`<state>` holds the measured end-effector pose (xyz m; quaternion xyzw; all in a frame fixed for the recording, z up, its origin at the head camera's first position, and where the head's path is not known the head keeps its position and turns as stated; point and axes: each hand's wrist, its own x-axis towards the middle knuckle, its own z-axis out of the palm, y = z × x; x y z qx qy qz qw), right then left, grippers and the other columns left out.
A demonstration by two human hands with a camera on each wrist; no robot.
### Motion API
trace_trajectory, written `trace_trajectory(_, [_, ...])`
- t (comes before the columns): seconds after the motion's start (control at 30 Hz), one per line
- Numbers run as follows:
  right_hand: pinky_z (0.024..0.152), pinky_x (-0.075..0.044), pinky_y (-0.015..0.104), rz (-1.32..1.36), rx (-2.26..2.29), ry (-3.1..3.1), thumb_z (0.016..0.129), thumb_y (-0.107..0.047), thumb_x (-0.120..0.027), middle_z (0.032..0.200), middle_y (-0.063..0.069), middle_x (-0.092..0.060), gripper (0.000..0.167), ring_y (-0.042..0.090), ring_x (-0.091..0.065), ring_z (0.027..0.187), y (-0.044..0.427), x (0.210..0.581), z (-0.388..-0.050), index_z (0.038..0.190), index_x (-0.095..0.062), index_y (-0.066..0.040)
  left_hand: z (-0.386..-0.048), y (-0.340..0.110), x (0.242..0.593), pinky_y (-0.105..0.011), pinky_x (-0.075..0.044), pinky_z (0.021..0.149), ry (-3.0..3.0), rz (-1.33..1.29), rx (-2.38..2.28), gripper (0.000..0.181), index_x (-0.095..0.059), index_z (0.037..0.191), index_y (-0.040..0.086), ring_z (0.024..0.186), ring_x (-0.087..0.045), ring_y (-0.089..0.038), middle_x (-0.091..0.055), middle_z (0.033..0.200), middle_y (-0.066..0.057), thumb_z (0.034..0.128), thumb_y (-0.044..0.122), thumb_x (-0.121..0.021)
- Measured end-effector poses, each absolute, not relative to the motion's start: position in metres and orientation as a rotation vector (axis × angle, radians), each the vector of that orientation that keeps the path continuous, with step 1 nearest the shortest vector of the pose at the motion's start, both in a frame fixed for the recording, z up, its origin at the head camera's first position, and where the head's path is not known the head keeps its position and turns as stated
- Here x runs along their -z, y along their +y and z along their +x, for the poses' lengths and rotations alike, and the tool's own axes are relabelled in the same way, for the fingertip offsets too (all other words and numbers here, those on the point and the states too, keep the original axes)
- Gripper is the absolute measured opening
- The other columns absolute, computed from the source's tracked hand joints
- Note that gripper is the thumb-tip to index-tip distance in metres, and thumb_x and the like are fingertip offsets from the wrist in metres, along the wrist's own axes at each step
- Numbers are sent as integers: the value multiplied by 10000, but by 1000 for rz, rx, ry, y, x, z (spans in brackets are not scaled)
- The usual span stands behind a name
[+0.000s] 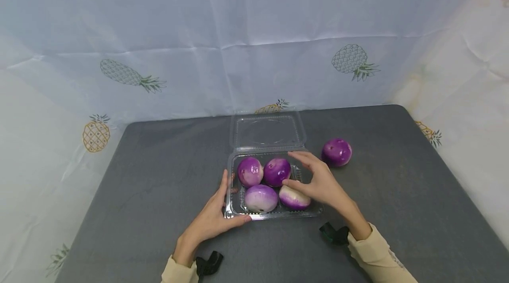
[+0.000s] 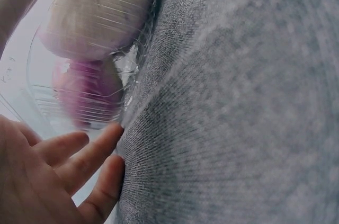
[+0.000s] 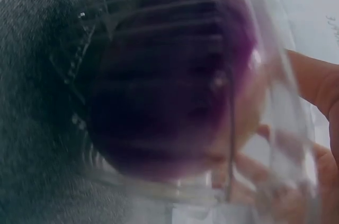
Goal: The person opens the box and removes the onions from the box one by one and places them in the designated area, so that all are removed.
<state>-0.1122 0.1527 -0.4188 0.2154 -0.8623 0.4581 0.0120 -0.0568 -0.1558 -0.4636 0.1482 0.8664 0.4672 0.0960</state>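
Four turnips [image 1: 261,199] are held in a clear plastic tray [image 1: 278,216], btm ctr of the frame, set 2 by 2, prob. so each gets its own corner. The lid [image 1: 266,131] is folded back twd the top, so access from above isn't blocked. A fifth turnip [image 1: 336,152] is placed outside, R of ctr, on the grey table [image 1: 179,150].

The tray's near L corner is framed by the L hand [image 1: 214,214], thumb at the front rim, fingers nearly straight along the side; nothing is clamped, & the tray is prob. just steadied. The R hand [image 1: 324,183] is held over the tray's R part, thumb & fingers apart; whether the pale lower-R turnip [image 1: 295,198] is touched by the thumb can't be told.

Edges: the lid's far edge is set close to the table's back edge, by the hanging cloth [image 1: 278,17], so little room is left there. More is offered by the tabletop at L & R of frame. The R hand is flanked closely by the fifth turnip, so sideways room is judged tight there.
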Motion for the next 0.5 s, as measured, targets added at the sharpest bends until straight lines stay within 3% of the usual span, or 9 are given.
trace_trajectory(0.5, [1045, -514, 575, 626, -1293, -2748, 777, -190, -901, 1392, 269, -590, 717, 460, -597, 1273, 139, 424, -116, 1382, -597, 45, -57, -155, 464, -400, -467, 1128, 2551, 423, -1396, 1333, 74, 1650, 116, 1392, -540, -254, -252, 1704, -120, 778, 398, -895])
